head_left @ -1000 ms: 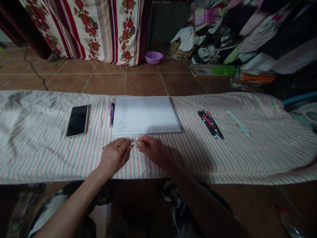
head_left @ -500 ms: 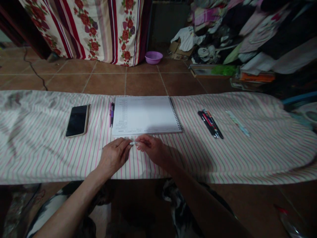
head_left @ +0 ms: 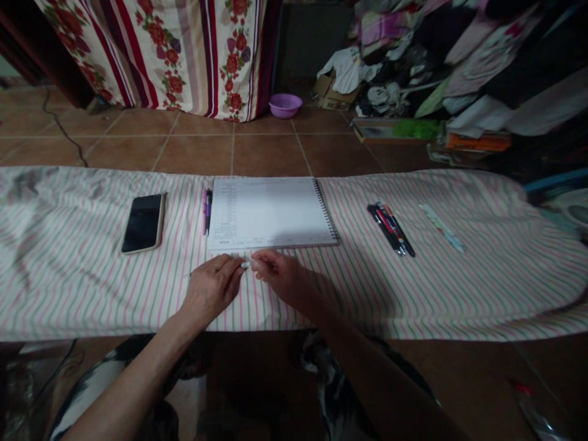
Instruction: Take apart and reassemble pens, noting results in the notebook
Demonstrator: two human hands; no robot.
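Note:
Just below the notebook, my two hands meet around a slim pen (head_left: 247, 264) with a pale, clear-looking part between them. My left hand (head_left: 214, 286) is closed on its body, and a thin end pokes out to the left of that hand. With fingertips pinched, my right hand (head_left: 282, 275) grips the other end; what lies inside those fingers is hidden. The spiral notebook (head_left: 280, 211) lies open at a mostly blank page with a printed column at its left. Beside its left edge rest a purple pen (head_left: 208, 211) and a pink pen (head_left: 204, 211).
A phone (head_left: 144, 223) lies at the left on the striped cloth (head_left: 275, 312). To the right are several pens (head_left: 390, 229) in a bunch and a pale ruler-like strip (head_left: 441, 228). Beyond, a purple basin (head_left: 285, 105) stands on the tiled floor near piled clothes (head_left: 386, 67).
Both hands stay in nearly the same place around the pen. The gap between the fingertips looks slightly narrower, with a little less of the pen showing.

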